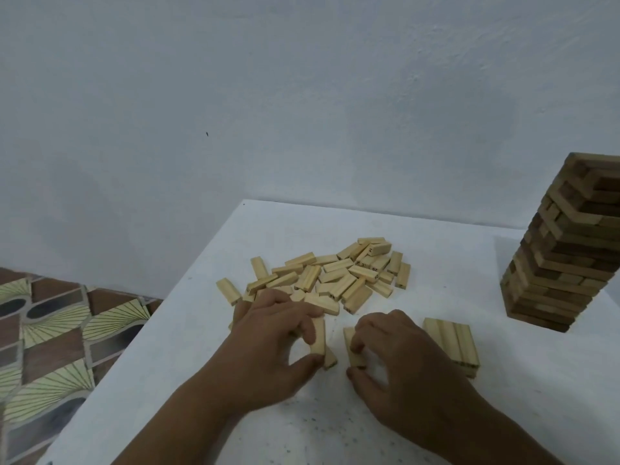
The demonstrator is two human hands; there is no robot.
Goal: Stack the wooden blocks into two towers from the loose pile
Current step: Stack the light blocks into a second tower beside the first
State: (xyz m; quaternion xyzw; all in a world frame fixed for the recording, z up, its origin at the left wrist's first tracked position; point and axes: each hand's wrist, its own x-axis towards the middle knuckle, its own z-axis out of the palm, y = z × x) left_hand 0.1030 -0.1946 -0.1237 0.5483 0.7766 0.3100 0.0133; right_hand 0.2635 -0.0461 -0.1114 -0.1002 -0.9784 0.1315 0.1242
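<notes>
- the left hand (pixel 271 333) pinches a pale rectangular wooden block (pixel 318 335) between thumb and fingers, long side running near to far, just above another block (pixel 330 359) lying on the white table (pixel 436 263); the hold looks meant to line it up before moving it.
- the right hand (pixel 392 347) has curled fingers and thumb round a second pale block (pixel 354 350), just left of the low started stack (pixel 451 344) of side-by-side blocks, probably the base of the second tower.
- the loose pile of pale blocks (pixel 335 276) lies just beyond both hands, within easy reach.
- the tall finished tower of darker-looking wooden blocks (pixel 567 243) stands at the far right, well apart, likely kept away from stray knocks.
- small dark printed marks show on a few pile blocks; too small to read.
</notes>
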